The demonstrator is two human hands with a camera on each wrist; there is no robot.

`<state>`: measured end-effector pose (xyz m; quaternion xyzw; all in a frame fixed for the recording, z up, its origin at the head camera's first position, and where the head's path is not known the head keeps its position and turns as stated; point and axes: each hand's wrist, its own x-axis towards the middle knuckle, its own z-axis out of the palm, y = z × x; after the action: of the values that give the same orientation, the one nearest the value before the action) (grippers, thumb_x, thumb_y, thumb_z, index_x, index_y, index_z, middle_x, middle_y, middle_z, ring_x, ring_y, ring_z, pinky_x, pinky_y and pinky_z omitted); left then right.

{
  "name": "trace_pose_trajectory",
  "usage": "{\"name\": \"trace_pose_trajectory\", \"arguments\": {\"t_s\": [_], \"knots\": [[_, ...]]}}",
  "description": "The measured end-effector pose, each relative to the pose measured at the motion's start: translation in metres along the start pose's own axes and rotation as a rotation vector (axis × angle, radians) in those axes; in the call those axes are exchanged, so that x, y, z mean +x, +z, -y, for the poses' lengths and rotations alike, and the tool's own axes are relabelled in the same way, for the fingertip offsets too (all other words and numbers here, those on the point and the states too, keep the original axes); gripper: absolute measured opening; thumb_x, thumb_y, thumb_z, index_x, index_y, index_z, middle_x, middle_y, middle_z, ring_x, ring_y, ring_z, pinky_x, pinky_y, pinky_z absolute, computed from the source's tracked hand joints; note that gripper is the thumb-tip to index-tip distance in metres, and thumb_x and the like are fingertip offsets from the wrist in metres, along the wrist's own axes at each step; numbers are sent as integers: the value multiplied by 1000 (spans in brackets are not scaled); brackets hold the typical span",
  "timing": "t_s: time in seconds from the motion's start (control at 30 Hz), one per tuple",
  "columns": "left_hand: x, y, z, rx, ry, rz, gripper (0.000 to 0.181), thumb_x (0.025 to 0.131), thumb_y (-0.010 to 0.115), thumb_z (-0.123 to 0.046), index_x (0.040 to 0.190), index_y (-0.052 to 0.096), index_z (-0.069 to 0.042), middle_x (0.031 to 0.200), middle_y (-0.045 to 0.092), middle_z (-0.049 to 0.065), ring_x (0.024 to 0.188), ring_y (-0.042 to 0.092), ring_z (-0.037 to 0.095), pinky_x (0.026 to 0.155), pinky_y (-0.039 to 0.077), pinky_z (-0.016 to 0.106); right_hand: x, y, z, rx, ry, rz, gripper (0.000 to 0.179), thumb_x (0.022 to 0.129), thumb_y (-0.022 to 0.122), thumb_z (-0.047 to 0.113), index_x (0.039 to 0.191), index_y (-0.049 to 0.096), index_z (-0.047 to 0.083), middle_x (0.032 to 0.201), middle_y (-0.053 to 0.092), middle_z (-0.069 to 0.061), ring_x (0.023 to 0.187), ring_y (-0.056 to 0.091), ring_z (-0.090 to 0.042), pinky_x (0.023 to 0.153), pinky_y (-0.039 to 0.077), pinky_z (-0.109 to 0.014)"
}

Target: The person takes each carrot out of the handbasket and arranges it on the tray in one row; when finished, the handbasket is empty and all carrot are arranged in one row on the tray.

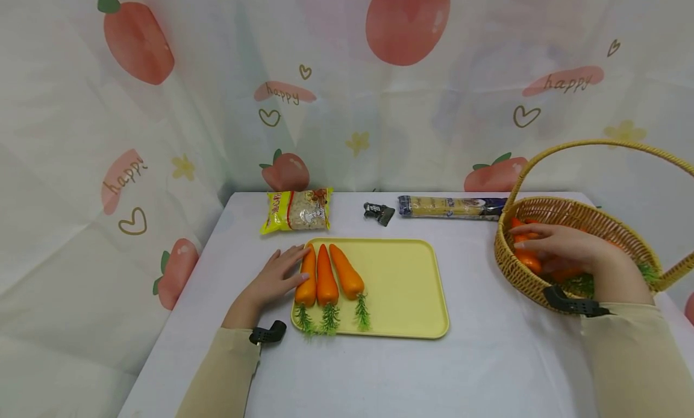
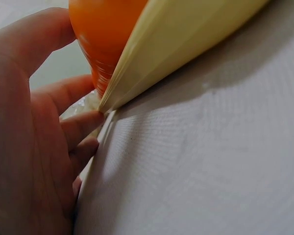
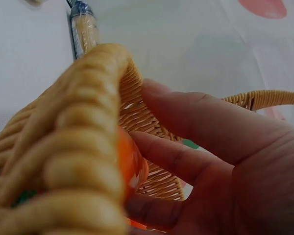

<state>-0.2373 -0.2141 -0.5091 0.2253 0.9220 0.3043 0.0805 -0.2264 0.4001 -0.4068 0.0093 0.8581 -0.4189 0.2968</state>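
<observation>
Nearest, two beige sleeves (image 1: 631, 358); my left hand (image 1: 276, 276), fingers loosely extended, touches the leftmost of three smooth, tapered orange carrots (image 1: 327, 276), green-tufted, on the left side of a yellow tray (image 1: 401, 291). My right hand (image 1: 566, 247), fingers relaxed, inside a wicker basket (image 1: 575, 211) at right; the right wrist view alone shows my palm side and a forefinger against a glossy orange item (image 3: 132, 164). Legible: "happy" on the backdrop (image 1: 347, 50); lettering on the yellow packet (image 1: 298, 210) too small.

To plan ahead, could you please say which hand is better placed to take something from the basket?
Probably the right hand: it reaches into the basket, while the left hand touches a carrot.
</observation>
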Motion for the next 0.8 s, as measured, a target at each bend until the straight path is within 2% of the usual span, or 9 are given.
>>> {"name": "trace_pose_trajectory", "arguments": {"t_s": [0.1, 0.2, 0.4, 0.47, 0.63, 0.8], "knots": [[0, 0, 0, -1, -2, 1, 70, 95, 52, -58, 155, 33, -30, 163, 29, 3, 153, 21, 28, 125, 1, 54, -2, 0, 1, -25, -4, 4, 75, 98, 59, 39, 156, 21, 10, 142, 36, -28, 99, 62, -23, 83, 58, -35], [0, 0, -1, 0, -2, 3, 70, 95, 52, -57, 155, 32, -29, 163, 29, 4, 153, 20, 29, 126, 1, 53, -6, 1, 2, -4, -19, 9, 76, 98, 61, 33, 156, 18, 10, 145, 27, -31, 98, 61, -24, 82, 59, -38], [-1, 0, 0, 5, 2, -1, 70, 95, 52, -57, 155, 33, -29, 163, 29, 5, 153, 20, 30, 125, 2, 54, -9, 0, -1, 36, -70, -8, 77, 96, 64, 25, 155, 19, 6, 152, 14, -32, 106, 53, -27, 81, 61, -43], [-1, 0, 0, 1, 1, -2, 69, 95, 53, -57, 155, 34, -29, 163, 30, 5, 153, 21, 30, 125, 2, 55, -10, -1, -1, 41, -71, -15, 74, 96, 64, 25, 154, 20, 9, 152, 15, -31, 107, 51, -27, 82, 61, -43], [-1, -1, -1, -6, 0, 2, 70, 94, 53, -57, 155, 33, -29, 163, 29, 5, 153, 20, 30, 125, 1, 55, -14, -2, -2, 75, -90, -31, 65, 99, 59, 25, 153, 24, 14, 148, 21, -28, 102, 57, -24, 83, 60, -41], [-1, -2, -2, -6, 1, 2, 70, 95, 53, -56, 155, 33, -28, 163, 29, 6, 153, 20, 31, 125, 1, 55, -21, -5, -1, 69, -104, -92, 58, 102, 55, 28, 153, 28, 18, 145, 27, -17, 95, 62, -18, 82, 59, -39]]}}
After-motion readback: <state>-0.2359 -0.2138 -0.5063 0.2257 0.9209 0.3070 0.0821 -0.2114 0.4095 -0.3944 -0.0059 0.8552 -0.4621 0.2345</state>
